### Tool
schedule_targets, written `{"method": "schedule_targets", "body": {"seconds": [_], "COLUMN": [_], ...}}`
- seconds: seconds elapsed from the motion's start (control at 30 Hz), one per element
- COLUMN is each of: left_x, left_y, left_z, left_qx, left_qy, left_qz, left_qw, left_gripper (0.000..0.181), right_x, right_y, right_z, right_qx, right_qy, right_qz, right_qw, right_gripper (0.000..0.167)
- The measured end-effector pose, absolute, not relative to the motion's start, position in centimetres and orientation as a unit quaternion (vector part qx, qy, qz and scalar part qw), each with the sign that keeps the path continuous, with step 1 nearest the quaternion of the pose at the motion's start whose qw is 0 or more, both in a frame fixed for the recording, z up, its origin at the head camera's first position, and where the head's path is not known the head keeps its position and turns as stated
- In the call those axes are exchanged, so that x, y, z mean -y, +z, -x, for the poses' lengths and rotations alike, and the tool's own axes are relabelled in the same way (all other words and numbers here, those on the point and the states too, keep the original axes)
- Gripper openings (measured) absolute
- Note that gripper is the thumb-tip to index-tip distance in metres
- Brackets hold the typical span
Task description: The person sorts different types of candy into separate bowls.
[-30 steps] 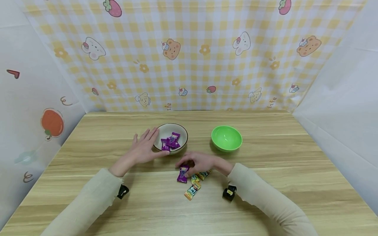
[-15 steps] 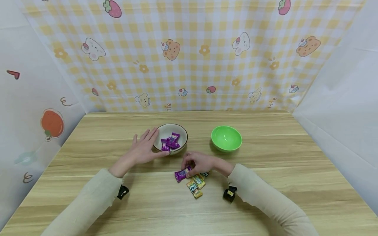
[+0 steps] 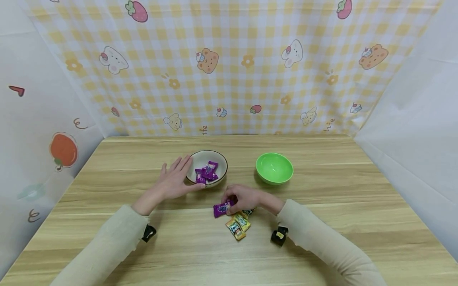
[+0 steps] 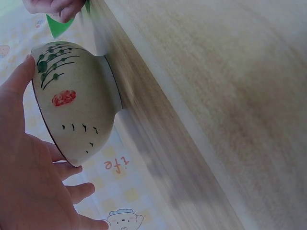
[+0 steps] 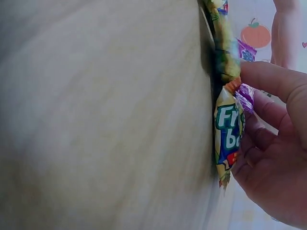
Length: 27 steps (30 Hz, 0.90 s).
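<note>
My left hand (image 3: 173,182) rests with spread, fairly straight fingers against the rim of a white bowl (image 3: 195,158), thumb on the near side. In the left wrist view the bowl (image 4: 91,105) shows painted green sprigs and a red mark. Several purple wrapped candies (image 3: 209,170) lie inside it. In front of the bowl, my right hand (image 3: 245,197) pinches another purple wrapped candy (image 3: 220,209) between thumb and fingers, low over the table. Yellow wrapped candies (image 3: 236,230) lie just beside and partly under that hand; one yellow candy (image 5: 228,127) looks large in the right wrist view.
A bright green bowl (image 3: 274,169) stands to the right of the white one. The wooden table (image 3: 322,182) ends at a checked curtain (image 3: 229,87) behind, with white sheets at both sides.
The purple candy by my right hand has turned from upright to lying sideways, now pinched by fingers and thumb. Yellow candies beneath have turned and shifted slightly. My left hand stays put.
</note>
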<state>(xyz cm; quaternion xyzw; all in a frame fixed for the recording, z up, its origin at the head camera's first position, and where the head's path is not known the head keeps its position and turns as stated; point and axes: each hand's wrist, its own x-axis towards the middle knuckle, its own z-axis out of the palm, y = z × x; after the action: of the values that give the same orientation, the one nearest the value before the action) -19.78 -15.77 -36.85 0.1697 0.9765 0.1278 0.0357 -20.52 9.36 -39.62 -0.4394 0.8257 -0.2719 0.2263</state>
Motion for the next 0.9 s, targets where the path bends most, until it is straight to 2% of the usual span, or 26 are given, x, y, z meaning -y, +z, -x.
{"method": "schedule_targets", "body": {"seconds": [0.27,0.53,0.9], "left_x": [15.8,15.8,15.8], "left_y": [-36.9,-36.9,-37.0], "left_z": [19.8,19.8,19.8], "left_qx": [-0.976,-0.976,-0.977], "left_qy": [0.13,0.133,0.129], "left_qz": [-0.17,-0.169,-0.168], "left_qw": [0.036,0.037,0.037], "left_gripper": [0.108,0.107,0.106], "right_x": [-9.9,-11.1,-12.1], "right_y": [-39.6,-39.4,-38.6], "right_z": [20.8,21.4,22.0], "right_qx": [-0.819,-0.794,-0.801], "right_qy": [-0.329,-0.409,-0.471], "right_qz": [0.385,0.338,0.249], "right_qw": [0.268,0.297,0.274], "right_gripper": [0.018,0.022,0.027]}}
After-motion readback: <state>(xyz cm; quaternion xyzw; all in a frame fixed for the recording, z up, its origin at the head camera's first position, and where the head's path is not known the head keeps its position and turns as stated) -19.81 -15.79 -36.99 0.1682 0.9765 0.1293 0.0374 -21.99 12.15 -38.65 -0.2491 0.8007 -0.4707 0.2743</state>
